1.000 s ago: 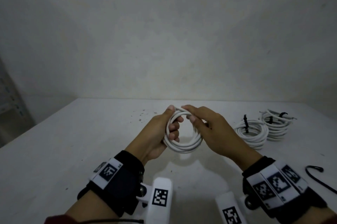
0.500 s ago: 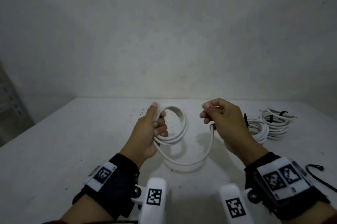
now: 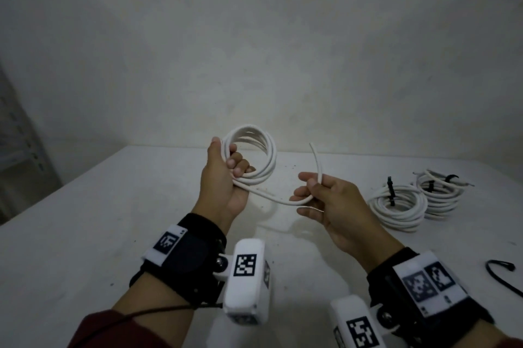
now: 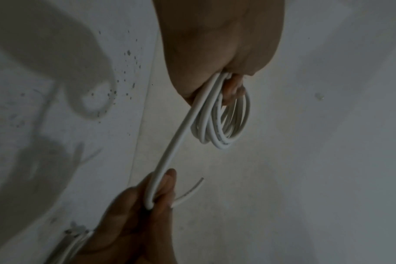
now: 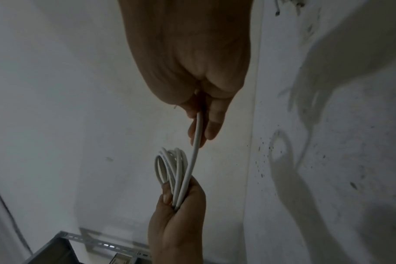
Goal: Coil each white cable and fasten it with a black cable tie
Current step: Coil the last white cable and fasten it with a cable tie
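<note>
Loops of white cable (image 3: 256,153) are gripped above the counter (image 3: 85,234) by the left hand (image 3: 223,177), whose fingers are curled through the coil and whose thumb is laid along its outer side; the coil is held upright, clear of the surface; from its lower edge a single strand is led across to the right hand (image 3: 331,206), where it is pinched between thumb and fingers, and the cut free end (image 3: 311,144) is seen rising above that hand; in the left wrist view the strand (image 4: 176,142) is shown running from the coil down to the right hand's fingertips (image 4: 167,185); to the right, on the counter, two finished coils (image 3: 399,206) are laid side by side, touching, each bound by a black cable tie (image 3: 391,192); nearer the right edge a loose black tie (image 3: 501,271) is left lying on the counter, well apart from the coils.
</note>
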